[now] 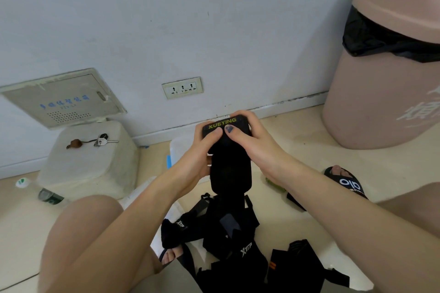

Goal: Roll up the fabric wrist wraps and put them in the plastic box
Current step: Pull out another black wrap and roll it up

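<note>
Currently, both hands grasp one black fabric wrist wrap [228, 162] in front of the person, raised above the floor. The left hand [202, 150] closes around the wrap's left edge, thumb pressed on the upper face. The right hand [252, 140] closes around the right edge and top, thumb laid across the face beside the left thumb; its nail carries dark polish. The upper end of the wrap is folded over into a thick band printed with yellow-green lettering "XUEYING". The remaining length hangs down from the hands as a flat black strip with a rounded lower end.

Below the hands, a loose pile of further black wraps [228, 233] lies on the pale floor between the person's knees; several carry white "XTEP" marks and one shows a small orange tag. A translucent plastic box [177, 150] stands on the floor behind the left hand, largely hidden by it; its contents cannot be determined.

To the left, a white foam block [95, 162] sits against the wall, with a key bunch [100, 141] on top. A pink waste bin [385, 78] with a black liner stands at right.
</note>
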A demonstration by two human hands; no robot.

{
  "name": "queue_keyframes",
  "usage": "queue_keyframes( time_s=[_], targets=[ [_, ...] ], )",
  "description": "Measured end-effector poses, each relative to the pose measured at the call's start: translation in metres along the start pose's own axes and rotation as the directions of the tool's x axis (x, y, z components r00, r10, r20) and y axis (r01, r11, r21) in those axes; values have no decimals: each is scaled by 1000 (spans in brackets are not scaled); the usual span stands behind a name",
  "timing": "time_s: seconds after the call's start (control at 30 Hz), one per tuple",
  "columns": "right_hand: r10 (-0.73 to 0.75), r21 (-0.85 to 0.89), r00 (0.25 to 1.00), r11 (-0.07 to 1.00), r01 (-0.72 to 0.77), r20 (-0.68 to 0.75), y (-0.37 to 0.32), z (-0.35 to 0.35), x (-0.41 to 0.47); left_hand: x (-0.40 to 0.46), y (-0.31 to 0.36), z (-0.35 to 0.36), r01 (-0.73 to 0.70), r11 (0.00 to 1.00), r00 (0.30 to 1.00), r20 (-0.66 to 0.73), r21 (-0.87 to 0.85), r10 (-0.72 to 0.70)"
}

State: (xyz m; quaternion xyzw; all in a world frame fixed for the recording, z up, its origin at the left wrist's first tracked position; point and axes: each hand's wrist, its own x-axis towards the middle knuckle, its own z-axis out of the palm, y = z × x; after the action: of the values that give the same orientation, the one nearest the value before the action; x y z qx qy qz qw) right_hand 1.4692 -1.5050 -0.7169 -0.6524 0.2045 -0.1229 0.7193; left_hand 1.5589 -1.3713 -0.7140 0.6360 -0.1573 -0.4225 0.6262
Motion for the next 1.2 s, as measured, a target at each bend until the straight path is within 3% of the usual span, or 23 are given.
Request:
queue_keyframes(
  time_s=[0.17,0.4,0.5,0.87,1.2],
  targets=[
    [76,13,995,997,-77,66,-2,-2,1,2,2,-5,-57,991,998,2,-118,58],
    [215,-22,976,976,-215,14,-6,-2,1,5,-1,-6,-160,986,987,21,-46,161],
    [186,-14,982,982,-187,-18,-5,-3,2,6,-1,-5,-176,984,984,11,-29,176],
    [95,-47,995,994,-94,9,3,-6,3,3,-1,-5,23,1000,1000,-1,8,-23],
    [70,-45,995,997,-67,76,2,-11,-7,4,1,-8,55,992,998,24,-113,-53]
  ],
)
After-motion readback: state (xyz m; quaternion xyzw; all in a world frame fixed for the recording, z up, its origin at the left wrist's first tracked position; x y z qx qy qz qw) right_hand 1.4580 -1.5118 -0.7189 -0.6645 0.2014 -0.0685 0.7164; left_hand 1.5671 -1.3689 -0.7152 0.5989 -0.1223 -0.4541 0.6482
